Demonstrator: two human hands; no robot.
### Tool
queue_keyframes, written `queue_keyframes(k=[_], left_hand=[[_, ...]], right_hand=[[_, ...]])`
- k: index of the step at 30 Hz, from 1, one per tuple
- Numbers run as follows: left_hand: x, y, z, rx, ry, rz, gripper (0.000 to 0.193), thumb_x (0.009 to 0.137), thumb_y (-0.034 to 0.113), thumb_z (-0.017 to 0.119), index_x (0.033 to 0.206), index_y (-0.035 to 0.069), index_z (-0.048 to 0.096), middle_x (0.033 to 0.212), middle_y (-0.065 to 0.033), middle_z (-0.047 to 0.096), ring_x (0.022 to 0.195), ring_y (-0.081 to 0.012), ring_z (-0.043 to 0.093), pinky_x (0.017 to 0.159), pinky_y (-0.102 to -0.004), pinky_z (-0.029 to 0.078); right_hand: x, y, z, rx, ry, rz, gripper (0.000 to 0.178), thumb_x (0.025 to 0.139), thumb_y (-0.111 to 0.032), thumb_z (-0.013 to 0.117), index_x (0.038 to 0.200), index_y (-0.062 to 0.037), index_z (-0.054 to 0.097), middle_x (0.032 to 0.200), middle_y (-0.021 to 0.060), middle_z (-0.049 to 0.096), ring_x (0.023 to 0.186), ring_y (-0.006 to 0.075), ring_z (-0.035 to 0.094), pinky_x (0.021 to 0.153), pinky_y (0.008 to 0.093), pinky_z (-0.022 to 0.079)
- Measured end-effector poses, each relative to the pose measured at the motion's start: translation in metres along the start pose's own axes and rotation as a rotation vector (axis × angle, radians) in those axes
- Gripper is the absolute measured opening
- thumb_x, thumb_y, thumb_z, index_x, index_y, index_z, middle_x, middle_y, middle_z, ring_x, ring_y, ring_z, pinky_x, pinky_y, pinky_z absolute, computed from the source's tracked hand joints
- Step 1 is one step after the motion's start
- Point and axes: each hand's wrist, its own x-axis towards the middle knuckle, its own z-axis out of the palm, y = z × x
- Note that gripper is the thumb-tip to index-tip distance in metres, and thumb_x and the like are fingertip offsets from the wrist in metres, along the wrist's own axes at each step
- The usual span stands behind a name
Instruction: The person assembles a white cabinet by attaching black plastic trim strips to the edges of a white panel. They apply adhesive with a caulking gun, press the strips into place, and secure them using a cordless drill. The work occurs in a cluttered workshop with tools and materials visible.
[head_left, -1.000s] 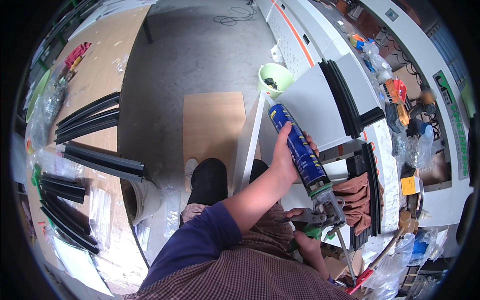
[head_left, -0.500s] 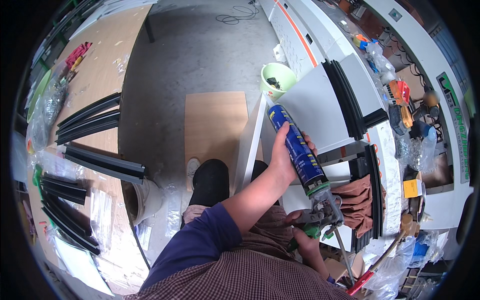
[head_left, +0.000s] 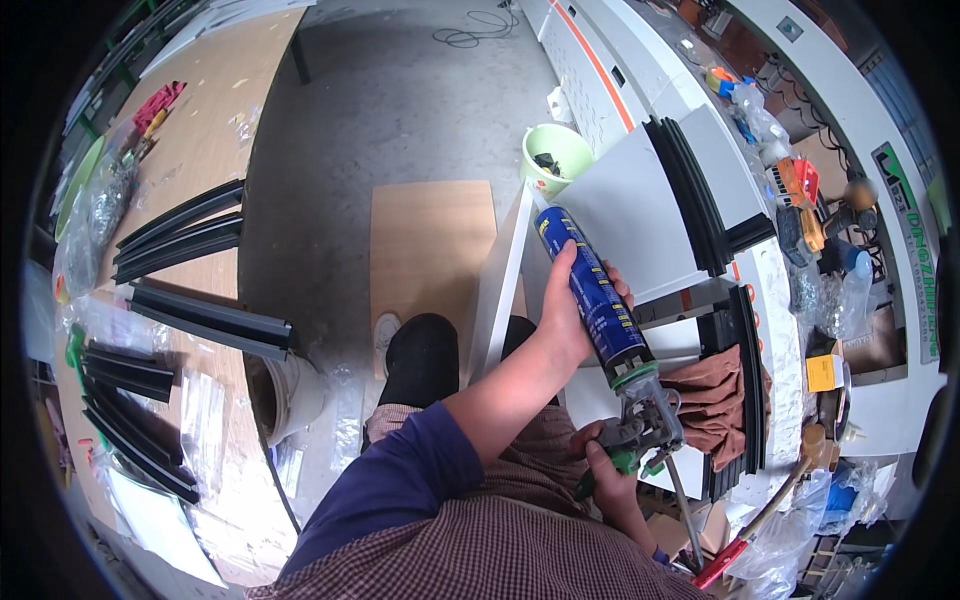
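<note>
My left hand (head_left: 568, 310) wraps round a long blue sealant cartridge (head_left: 603, 308), its thumb lying along the top. The cartridge sits tilted in a caulking gun (head_left: 645, 420) with a metal body and green parts, and its far end points up and away. Lower down, my right hand (head_left: 612, 482) grips the gun's handle, with part of the fingers hidden behind the mechanism. A metal rod (head_left: 688, 505) sticks out of the gun's rear. Just left of the cartridge, a white panel (head_left: 497, 290) stands on edge between my legs and the gun.
On the left table (head_left: 205, 120) lie several black profile strips (head_left: 210, 318). More black strips (head_left: 690, 195) and a brown cloth (head_left: 708, 405) are at the right. A green bucket (head_left: 560, 160) stands ahead, a white bucket (head_left: 298, 400) beside the table. A red-handled tool (head_left: 722, 562) lies lower right.
The cartridge and my left hand have shifted very slightly upward. My right hand has moved a little up along the gun's handle; both holds stay.
</note>
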Motion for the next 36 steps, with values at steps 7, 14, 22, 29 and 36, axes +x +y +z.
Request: queue_keyframes(k=[7,14,22,29,36], left_hand=[[0.001,0.001,-0.003,-0.008,-0.025,-0.029,0.052,0.086,0.059,0.061,0.089,0.007,0.054,0.078,-0.0072,0.059,0.071,-0.0236,0.061,0.072,-0.0392,0.054],[0.0,-0.001,-0.004,-0.01,-0.023,-0.013,0.054,0.085,0.061,0.061,0.089,0.007,0.054,0.078,-0.0069,0.059,0.071,-0.0234,0.061,0.071,-0.0391,0.054],[-0.001,-0.001,-0.003,-0.019,-0.031,-0.001,0.057,0.083,0.063,0.062,0.091,0.007,0.053,0.079,-0.0055,0.057,0.072,-0.0219,0.06,0.068,-0.0376,0.054],[-0.002,-0.002,-0.003,-0.016,-0.035,0.01,0.058,0.083,0.064,0.062,0.091,0.007,0.052,0.078,-0.0048,0.057,0.071,-0.0214,0.06,0.066,-0.0368,0.054],[-0.003,-0.001,-0.005,-0.012,-0.059,0.006,0.058,0.083,0.065,0.061,0.09,0.007,0.052,0.078,-0.0055,0.057,0.071,-0.0213,0.059,0.068,-0.0368,0.053]], right_hand=[[-0.001,-0.004,0.003,-0.103,0.023,0.011,0.019,0.097,-0.02,0.054,0.099,-0.0009,0.053,0.086,0.0085,0.06,0.081,0.0171,0.056,0.075,0.0323,0.047],[-0.004,0.001,-0.001,-0.168,0.058,-0.001,0.023,0.098,-0.023,0.053,0.092,-0.0004,0.054,0.08,0.0068,0.058,0.076,0.016,0.056,0.071,0.0305,0.046],[-0.006,0.009,-0.006,-0.232,0.073,-0.027,0.026,0.099,-0.025,0.054,0.09,0.0001,0.055,0.078,0.0068,0.058,0.072,0.0153,0.057,0.067,0.0288,0.049],[-0.007,0.011,-0.008,-0.212,0.073,-0.01,0.025,0.099,-0.025,0.056,0.093,-0.0003,0.055,0.081,0.007,0.06,0.073,0.0148,0.058,0.067,0.0289,0.05],[-0.009,0.016,-0.01,-0.192,0.055,-0.009,0.026,0.098,-0.027,0.058,0.096,-0.0008,0.055,0.084,0.007,0.061,0.075,0.0152,0.06,0.068,0.0302,0.051]])
